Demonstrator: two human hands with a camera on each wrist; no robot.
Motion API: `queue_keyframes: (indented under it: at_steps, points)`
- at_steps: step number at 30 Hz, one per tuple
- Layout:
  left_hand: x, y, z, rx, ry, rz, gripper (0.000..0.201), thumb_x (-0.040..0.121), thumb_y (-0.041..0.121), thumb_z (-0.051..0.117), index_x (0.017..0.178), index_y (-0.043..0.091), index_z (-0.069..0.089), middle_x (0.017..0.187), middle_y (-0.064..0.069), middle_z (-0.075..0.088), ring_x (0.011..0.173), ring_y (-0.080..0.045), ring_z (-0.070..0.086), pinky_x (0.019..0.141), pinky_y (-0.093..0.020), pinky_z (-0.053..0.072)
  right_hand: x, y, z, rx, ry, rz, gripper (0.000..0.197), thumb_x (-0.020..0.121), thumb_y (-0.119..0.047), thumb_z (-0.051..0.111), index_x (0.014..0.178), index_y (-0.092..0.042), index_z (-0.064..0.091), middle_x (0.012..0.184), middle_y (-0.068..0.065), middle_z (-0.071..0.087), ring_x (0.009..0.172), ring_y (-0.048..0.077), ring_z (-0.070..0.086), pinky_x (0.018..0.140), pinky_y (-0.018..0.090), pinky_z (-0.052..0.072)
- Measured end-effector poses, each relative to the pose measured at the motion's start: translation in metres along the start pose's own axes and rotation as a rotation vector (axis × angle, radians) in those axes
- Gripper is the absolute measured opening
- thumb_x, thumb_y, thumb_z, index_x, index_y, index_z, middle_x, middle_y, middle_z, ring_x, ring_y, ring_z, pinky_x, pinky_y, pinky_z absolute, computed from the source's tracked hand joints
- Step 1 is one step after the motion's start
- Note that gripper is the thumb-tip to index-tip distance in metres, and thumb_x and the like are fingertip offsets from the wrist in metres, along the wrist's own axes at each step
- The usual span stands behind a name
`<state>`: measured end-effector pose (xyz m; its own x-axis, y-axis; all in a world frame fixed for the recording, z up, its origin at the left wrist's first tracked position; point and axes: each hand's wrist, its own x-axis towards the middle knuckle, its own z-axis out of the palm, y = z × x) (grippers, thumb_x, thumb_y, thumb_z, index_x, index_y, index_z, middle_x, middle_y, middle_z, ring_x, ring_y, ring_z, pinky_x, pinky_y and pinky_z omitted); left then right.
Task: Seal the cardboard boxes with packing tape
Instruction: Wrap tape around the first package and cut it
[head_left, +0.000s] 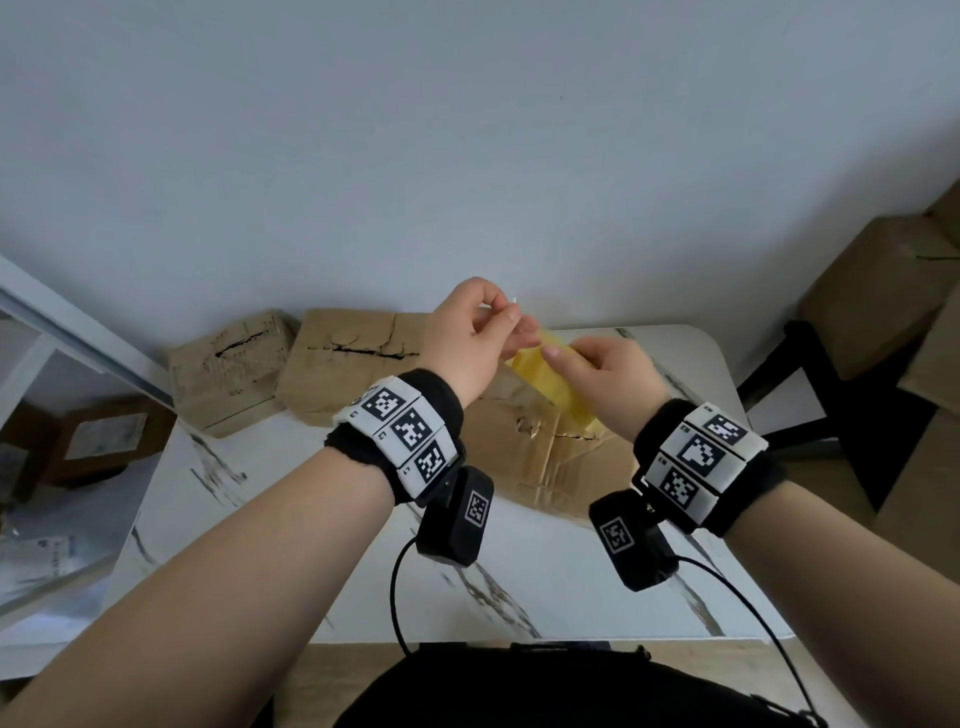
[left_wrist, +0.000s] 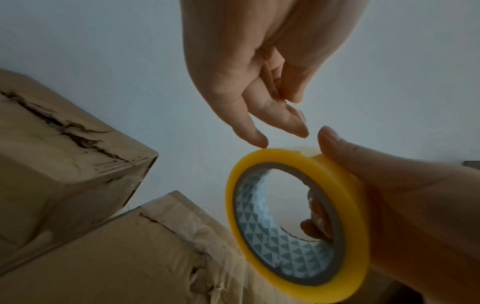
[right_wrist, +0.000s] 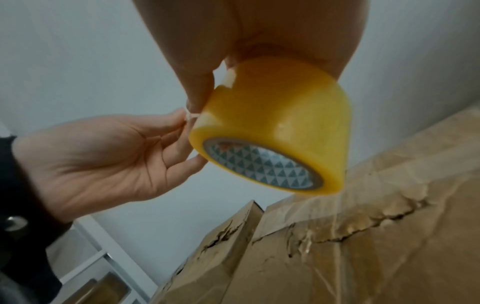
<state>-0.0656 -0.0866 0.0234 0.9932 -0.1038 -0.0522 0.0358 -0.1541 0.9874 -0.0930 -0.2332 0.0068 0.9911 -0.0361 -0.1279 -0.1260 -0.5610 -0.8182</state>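
Observation:
My right hand (head_left: 608, 379) grips a yellow roll of packing tape (head_left: 550, 387) in the air, with fingers through its core (left_wrist: 272, 242). My left hand (head_left: 467, 338) is at the roll's upper edge, and its thumb and forefinger pinch the thin clear tape end (right_wrist: 191, 117). The roll (right_wrist: 280, 127) hangs over a creased cardboard box (head_left: 524, 457) with a torn top seam (right_wrist: 376, 226) and clear film on it. Two more boxes stand behind it: one in the middle (head_left: 353, 364) and one to the left (head_left: 228, 369), both with split seams.
The boxes sit on a white marbled table (head_left: 291, 519) against a plain wall. Stacked cartons (head_left: 878, 291) and a black frame (head_left: 810, 384) stand at the right. A white glass-fronted unit (head_left: 78, 332) is at the left.

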Motion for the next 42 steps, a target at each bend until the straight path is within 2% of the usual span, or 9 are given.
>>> queue_keyframes:
  at_steps: [8,12,18,22,26,28,34,39,42]
  points:
    - [0.003,0.016,-0.012,-0.208,0.019,-0.195,0.011,0.101,0.014,0.041,0.090,0.014,0.039,0.089,-0.013,0.070,0.070,-0.018,0.071,0.062,-0.024,0.057,-0.005,0.009,-0.013,0.364,-0.207,0.089,0.005,0.089,-0.015,0.061,0.085,-0.016,0.063,0.077,-0.001,0.060,0.073,0.013,0.054,0.069,0.024,0.041]
    - [0.002,0.019,-0.013,-0.343,0.032,-0.247,0.011,0.101,0.011,0.041,0.090,0.010,0.040,0.085,-0.012,0.070,0.078,-0.022,0.072,0.078,-0.033,0.059,-0.003,0.010,-0.012,0.346,-0.024,0.081,0.009,0.090,-0.016,0.061,0.081,-0.018,0.062,0.075,-0.003,0.061,0.067,0.010,0.056,0.064,0.020,0.045]
    - [-0.001,0.026,-0.013,-0.392,0.033,-0.300,0.013,0.099,0.007,0.044,0.087,0.007,0.044,0.075,-0.011,0.066,0.070,-0.021,0.072,0.075,-0.034,0.059,0.004,0.012,-0.022,0.246,0.115,0.045,0.017,0.088,-0.030,0.064,0.092,-0.014,0.067,0.081,0.002,0.064,0.069,0.011,0.058,0.061,0.019,0.046]
    - [-0.003,0.030,-0.017,-0.410,0.016,-0.355,0.011,0.094,0.012,0.056,0.094,0.008,0.045,0.073,-0.008,0.063,0.067,-0.019,0.068,0.077,-0.037,0.059,0.005,0.007,-0.028,0.244,0.090,-0.009,0.008,0.084,-0.029,0.068,0.091,-0.026,0.067,0.075,0.001,0.061,0.063,0.010,0.058,0.054,0.013,0.048]
    - [-0.001,0.016,-0.016,-0.036,-0.047,-0.343,0.081,0.073,0.006,0.079,0.139,0.012,0.032,0.097,-0.007,0.059,0.091,-0.018,0.064,0.084,-0.037,0.057,0.004,0.000,-0.031,0.183,-0.010,-0.036,0.012,0.082,-0.021,0.070,0.080,-0.032,0.064,0.079,0.002,0.065,0.064,0.007,0.060,0.065,0.019,0.051]
    - [-0.001,0.008,-0.016,0.158,-0.133,-0.320,0.091,0.068,0.013,0.084,0.143,0.016,0.034,0.098,-0.003,0.058,0.095,-0.017,0.063,0.088,-0.039,0.055,0.002,-0.002,-0.031,0.092,-0.056,-0.040,0.015,0.080,-0.017,0.068,0.082,-0.032,0.065,0.086,0.001,0.066,0.075,0.014,0.062,0.073,0.027,0.051]
    - [-0.005,-0.001,-0.013,0.505,-0.238,-0.149,0.016,0.083,0.027,0.071,0.095,0.017,0.071,0.080,0.005,0.064,0.060,-0.001,0.048,0.058,-0.016,0.039,-0.003,-0.007,-0.031,-0.199,-0.010,-0.079,0.016,0.079,-0.025,0.068,0.094,-0.026,0.069,0.090,-0.002,0.064,0.084,0.014,0.058,0.068,0.021,0.042]
    - [-0.001,0.002,-0.026,0.661,-0.314,-0.106,0.020,0.088,0.036,0.063,0.087,0.019,0.075,0.079,0.010,0.064,0.062,0.001,0.049,0.057,-0.011,0.035,-0.002,-0.009,-0.036,-0.524,-0.058,-0.006,0.032,0.077,-0.052,0.067,0.101,-0.031,0.068,0.099,-0.004,0.063,0.098,0.018,0.058,0.076,0.026,0.043]
    - [0.001,0.004,-0.031,0.701,-0.339,-0.121,0.022,0.091,0.036,0.060,0.090,0.019,0.075,0.093,0.003,0.069,0.087,-0.008,0.058,0.072,-0.018,0.036,-0.004,-0.014,-0.041,-0.672,-0.105,0.040,0.043,0.074,-0.068,0.059,0.097,-0.033,0.069,0.094,-0.009,0.066,0.089,0.015,0.059,0.068,0.026,0.042]
